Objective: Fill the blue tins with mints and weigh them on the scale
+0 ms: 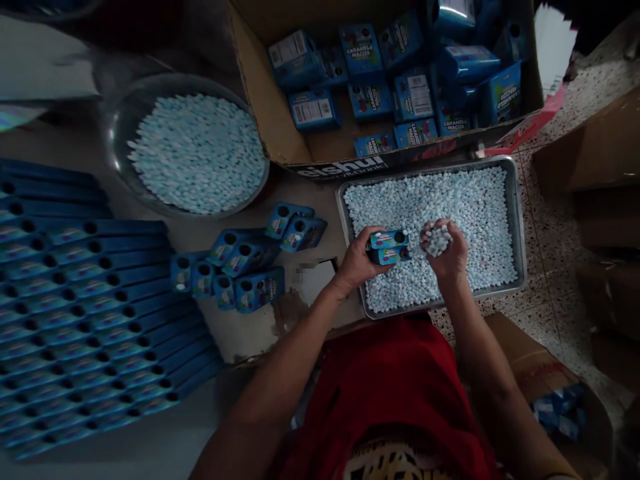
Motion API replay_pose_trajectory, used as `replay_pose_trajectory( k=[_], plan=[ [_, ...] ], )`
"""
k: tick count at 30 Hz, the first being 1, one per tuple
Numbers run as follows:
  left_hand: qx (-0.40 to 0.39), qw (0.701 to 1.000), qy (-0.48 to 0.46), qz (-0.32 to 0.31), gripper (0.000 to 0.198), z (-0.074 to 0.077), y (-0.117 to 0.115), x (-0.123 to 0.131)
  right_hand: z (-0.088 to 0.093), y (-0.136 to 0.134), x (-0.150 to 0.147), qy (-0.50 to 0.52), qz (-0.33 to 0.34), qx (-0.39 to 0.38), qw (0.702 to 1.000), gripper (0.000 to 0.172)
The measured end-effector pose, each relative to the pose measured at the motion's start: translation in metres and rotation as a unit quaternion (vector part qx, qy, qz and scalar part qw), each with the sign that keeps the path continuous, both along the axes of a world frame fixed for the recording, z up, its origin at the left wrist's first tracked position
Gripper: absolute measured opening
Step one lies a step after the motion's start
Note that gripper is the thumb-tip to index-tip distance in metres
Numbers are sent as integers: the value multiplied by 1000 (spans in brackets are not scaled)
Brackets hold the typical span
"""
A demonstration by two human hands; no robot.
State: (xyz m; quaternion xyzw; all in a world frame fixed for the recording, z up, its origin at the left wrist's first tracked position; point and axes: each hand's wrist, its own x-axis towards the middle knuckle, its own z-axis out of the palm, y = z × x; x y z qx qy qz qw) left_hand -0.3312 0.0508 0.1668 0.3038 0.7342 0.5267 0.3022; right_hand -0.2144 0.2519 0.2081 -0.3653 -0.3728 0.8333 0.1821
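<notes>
My left hand grips a small blue candy box over the metal tray. The tray is full of small pale blue and white candies. My right hand is cupped and closed around a handful of these candies, right beside the box. Both hands hover over the near middle of the tray.
A round bowl of the same candies sits at the upper left. A cardboard carton at the back holds several filled blue boxes. Open empty boxes lie left of the tray, and stacks of flat blue box blanks fill the left side.
</notes>
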Motion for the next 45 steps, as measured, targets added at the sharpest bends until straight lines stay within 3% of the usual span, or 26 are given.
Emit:
replay_pose_trajectory(
  k=[3,7,10,13,16,19,21,24,26,28,31,33,35,36,38,41,43,45],
  plan=[
    [-23,1000,9,9,76,9,11,5,32,-27,-9,62,-23,53,996,40],
    [-47,999,24,-3,81,17,16,8,44,-34,-26,61,-64,216,972,42],
    [-45,998,42,-34,77,18,15,9,42,-32,-31,42,-44,280,958,45],
    [-16,997,60,37,71,13,18,13,38,-33,-23,52,-2,261,964,53],
    [25,997,54,54,69,5,27,19,27,-25,2,37,-8,252,967,68],
    [37,999,15,21,74,-1,35,22,5,-3,41,-82,-64,307,946,62],
    [37,999,-13,33,80,-3,37,23,-12,17,65,-193,-42,372,907,51],
    [65,996,-56,-10,83,-7,32,25,-35,44,75,-285,84,518,802,48],
    [84,993,-79,0,84,-10,23,27,-47,56,61,-283,172,601,727,53],
    [87,991,-89,48,86,-14,13,29,-56,59,37,-266,248,647,671,60],
    [69,991,-89,70,89,-18,-4,28,-69,48,3,-256,290,668,635,71],
    [56,992,-86,71,90,-18,-14,26,-78,37,-9,-262,274,659,649,62],
    [49,992,-78,83,91,-16,-22,25,-84,29,-11,-265,266,626,683,44],
    [44,993,-70,85,91,-14,-25,24,-86,27,-9,-266,263,595,711,37],
    [25,995,-43,82,87,-11,-28,24,-81,28,-2,-262,240,493,794,31],
    [-27,996,16,83,79,-6,-26,26,-53,26,7,-172,196,243,934,38],
    [-50,994,42,85,77,-1,-21,30,-26,15,8,-63,178,110,976,43],
    [-64,993,54,82,75,5,-13,36,1,-4,3,20,138,75,987,43]
  ],
)
